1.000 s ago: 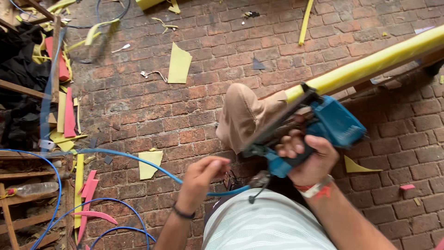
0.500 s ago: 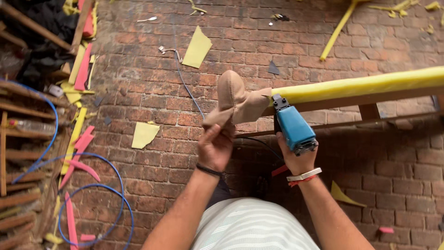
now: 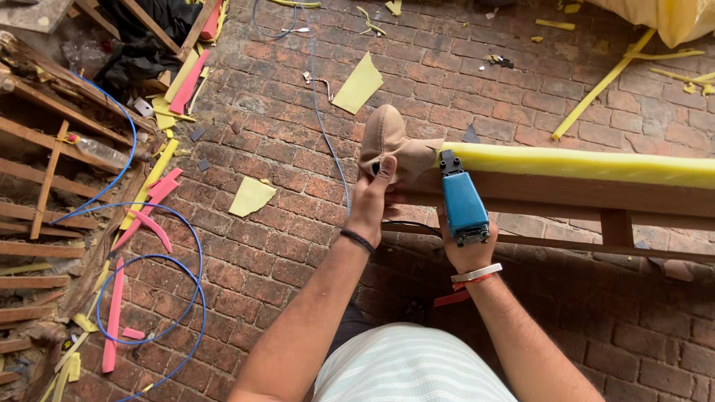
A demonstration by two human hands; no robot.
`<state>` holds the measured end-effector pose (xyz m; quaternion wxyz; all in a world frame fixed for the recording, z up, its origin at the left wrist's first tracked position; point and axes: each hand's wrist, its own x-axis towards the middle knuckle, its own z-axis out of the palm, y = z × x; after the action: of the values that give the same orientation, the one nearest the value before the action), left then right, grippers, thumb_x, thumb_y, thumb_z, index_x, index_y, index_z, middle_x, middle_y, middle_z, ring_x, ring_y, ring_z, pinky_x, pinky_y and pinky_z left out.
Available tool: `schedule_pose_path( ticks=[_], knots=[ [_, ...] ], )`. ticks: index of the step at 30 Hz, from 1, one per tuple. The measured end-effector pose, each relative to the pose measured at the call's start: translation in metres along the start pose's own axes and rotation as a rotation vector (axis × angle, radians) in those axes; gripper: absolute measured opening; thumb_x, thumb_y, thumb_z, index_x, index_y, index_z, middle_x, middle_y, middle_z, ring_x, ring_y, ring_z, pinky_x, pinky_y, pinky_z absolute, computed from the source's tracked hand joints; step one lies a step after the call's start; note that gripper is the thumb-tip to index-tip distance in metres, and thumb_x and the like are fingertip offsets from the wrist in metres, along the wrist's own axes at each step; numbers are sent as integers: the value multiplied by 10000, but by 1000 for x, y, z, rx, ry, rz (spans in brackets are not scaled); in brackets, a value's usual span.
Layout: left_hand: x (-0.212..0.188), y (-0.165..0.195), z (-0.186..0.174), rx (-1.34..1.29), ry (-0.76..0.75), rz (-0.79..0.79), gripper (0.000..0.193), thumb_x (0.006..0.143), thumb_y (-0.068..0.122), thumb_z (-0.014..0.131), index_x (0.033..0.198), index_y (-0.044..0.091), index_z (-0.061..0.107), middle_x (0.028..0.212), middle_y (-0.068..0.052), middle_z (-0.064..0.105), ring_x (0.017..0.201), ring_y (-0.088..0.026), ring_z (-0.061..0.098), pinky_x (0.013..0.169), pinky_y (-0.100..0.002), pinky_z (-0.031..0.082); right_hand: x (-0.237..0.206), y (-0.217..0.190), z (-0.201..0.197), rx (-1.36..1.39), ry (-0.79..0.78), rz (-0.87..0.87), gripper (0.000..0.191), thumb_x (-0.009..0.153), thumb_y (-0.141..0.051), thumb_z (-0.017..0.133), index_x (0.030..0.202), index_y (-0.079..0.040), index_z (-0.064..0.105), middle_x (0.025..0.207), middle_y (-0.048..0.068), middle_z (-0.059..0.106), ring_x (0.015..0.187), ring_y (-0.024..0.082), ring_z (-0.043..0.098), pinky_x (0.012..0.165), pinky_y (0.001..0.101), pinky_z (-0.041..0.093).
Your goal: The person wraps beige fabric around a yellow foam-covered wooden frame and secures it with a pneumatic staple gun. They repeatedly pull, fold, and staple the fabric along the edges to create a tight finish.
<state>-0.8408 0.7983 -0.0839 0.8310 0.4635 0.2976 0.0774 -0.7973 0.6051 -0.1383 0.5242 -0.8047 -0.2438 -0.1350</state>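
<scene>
Your left hand (image 3: 372, 205) pinches the tan cloth (image 3: 389, 149) over the rail (image 3: 566, 192) end; your right hand (image 3: 465, 249) grips the blue stapler (image 3: 463, 205) beside it. Loosen that pinch and the cloth may staple wrinkled.

Tan matt woven cloth (image 3: 391, 149) bunched over the rail end, soft porous yellow foam strip (image 3: 581, 164) along a smooth brown wooden rail (image 3: 566, 192), blue matt plastic-bodied staple gun (image 3: 463, 205), rough reddish brick floor (image 3: 417, 67), glossy thin blue plastic hose (image 3: 195, 246)
</scene>
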Motion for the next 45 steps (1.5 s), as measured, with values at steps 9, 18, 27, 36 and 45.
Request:
schedule_pose_path(
  ticks=[9,18,27,36,45],
  knots=[
    [7,-48,-20,322,66,370,304,1016,303,630,800,91,652,685,7,673,584,-65,564,502,-223,440,1,10,8,-89,23,-74,90,878,-69,771,908,-18,704,809,103,720,717,206,722,622,307,570],
    [36,-100,-46,310,-173,451,281,1031,266,660,868,38,668,700,30,623,613,-50,506,551,-241,410,-12,-6,13,-220,100,-12,81,900,-44,765,867,-24,693,764,102,710,680,211,717,612,310,561],
    [79,-98,-62,487,-288,441,272,992,264,731,841,38,729,649,9,665,555,-59,534,513,-272,442,-31,-33,14,-103,204,195,164,903,-72,808,816,-11,683,698,80,698,619,179,690,591,296,536],
    [77,-75,-67,710,-341,452,153,960,171,708,860,68,760,625,-13,694,537,-82,643,502,-268,536,-56,-79,33,-119,28,32,383,804,-54,808,1154,28,677,896,149,744,790,221,762,688,308,610],
    [82,-80,-75,766,-341,673,49,899,44,695,895,53,743,737,-56,750,662,-118,732,577,-275,583,-53,-92,58,-81,83,50,382,827,-38,800,1195,-31,701,949,150,756,829,257,778,710,313,610]
  ],
)
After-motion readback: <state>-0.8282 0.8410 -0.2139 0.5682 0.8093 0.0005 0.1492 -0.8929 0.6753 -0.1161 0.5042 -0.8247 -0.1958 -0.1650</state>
